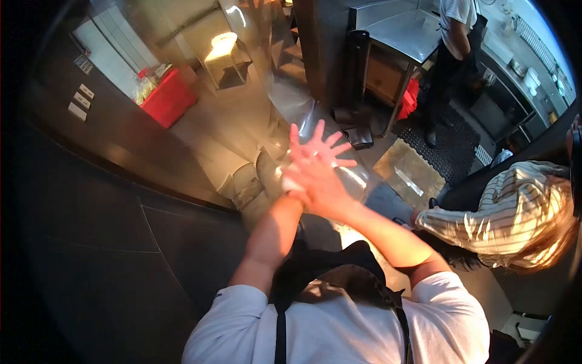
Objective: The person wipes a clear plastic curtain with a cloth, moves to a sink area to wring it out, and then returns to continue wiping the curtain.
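My two bare hands touch and overlap in front of my body, in bright warm light. My left hand [317,149] stretches forward with its fingers spread apart. Across the wrist side of it lies my right hand [321,189], coming in from the right. Glare and the overlap hide how the right hand's fingers lie. No tool or object shows in either hand. Below my forearms are my white shirt [339,330] and a black apron [327,261].
A person in a striped top [509,218] is close on the right. Another person [458,48] stands beside a steel table [400,33]. A red crate [170,100] and a lit stool [223,48] are at upper left. A mat [409,170] lies on the floor.
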`<action>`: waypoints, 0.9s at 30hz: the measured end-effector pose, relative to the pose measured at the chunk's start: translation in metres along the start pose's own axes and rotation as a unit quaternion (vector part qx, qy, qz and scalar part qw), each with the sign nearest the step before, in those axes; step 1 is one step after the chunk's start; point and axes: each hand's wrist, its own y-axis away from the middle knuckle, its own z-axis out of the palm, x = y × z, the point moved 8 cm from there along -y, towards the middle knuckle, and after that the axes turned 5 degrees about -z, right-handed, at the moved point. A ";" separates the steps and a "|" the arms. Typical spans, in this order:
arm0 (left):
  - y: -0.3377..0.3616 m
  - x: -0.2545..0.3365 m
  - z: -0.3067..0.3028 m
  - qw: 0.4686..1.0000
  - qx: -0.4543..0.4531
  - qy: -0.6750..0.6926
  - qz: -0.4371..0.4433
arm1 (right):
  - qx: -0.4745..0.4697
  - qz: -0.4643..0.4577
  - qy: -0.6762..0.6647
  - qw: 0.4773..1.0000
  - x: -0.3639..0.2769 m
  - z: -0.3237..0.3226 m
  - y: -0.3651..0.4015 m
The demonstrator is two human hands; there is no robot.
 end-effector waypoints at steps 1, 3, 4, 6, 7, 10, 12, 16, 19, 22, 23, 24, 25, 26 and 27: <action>0.005 -0.008 0.014 0.998 -0.055 -0.004 -0.028 | -0.008 0.072 0.008 0.997 0.032 0.003 0.001; -0.001 -0.016 0.030 0.984 0.053 0.162 0.049 | 0.034 0.200 -0.005 0.979 0.101 0.004 0.004; -0.006 -0.017 0.013 0.989 0.115 -0.026 0.085 | 0.127 0.204 0.010 0.971 0.114 0.001 -0.001; -0.010 -0.008 -0.016 0.961 0.180 -0.184 0.103 | 0.103 0.172 -0.069 0.977 0.091 0.019 -0.005; -0.008 -0.003 -0.030 0.965 0.194 -0.150 0.088 | 0.083 0.123 -0.083 0.985 0.067 0.020 -0.002; 0.003 -0.003 -0.037 0.992 0.109 -0.034 0.050 | -0.011 0.059 -0.032 0.998 0.040 0.012 0.012; -0.002 -0.009 -0.043 0.993 0.071 0.081 0.057 | 0.014 0.159 0.003 0.987 0.081 0.013 0.012; -0.024 -0.004 -0.033 0.996 -0.049 -0.074 -0.002 | 0.048 0.112 -0.123 0.985 0.062 0.029 0.005; -0.015 0.004 -0.016 0.994 -0.097 -0.047 -0.033 | 0.033 -0.037 -0.077 0.996 0.027 0.024 0.013; -0.020 0.001 -0.034 0.996 0.048 0.063 0.029 | 0.034 0.184 -0.068 0.980 0.112 0.034 0.002; -0.026 0.001 -0.038 0.996 0.031 0.071 0.038 | 0.045 0.198 -0.084 0.976 0.111 0.044 0.006; -0.021 0.000 -0.032 0.999 -0.038 0.016 -0.009 | 0.056 0.211 -0.099 0.971 0.110 0.053 0.010; -0.018 0.006 -0.036 0.999 -0.045 -0.006 -0.008 | 0.068 0.224 -0.115 0.965 0.106 0.058 0.011; -0.014 0.012 -0.040 0.998 -0.051 -0.028 -0.007 | 0.053 0.157 -0.138 0.976 0.087 0.057 0.016; -0.010 0.019 -0.044 0.997 -0.058 -0.051 -0.006 | 0.037 0.092 -0.163 0.982 0.066 0.049 0.016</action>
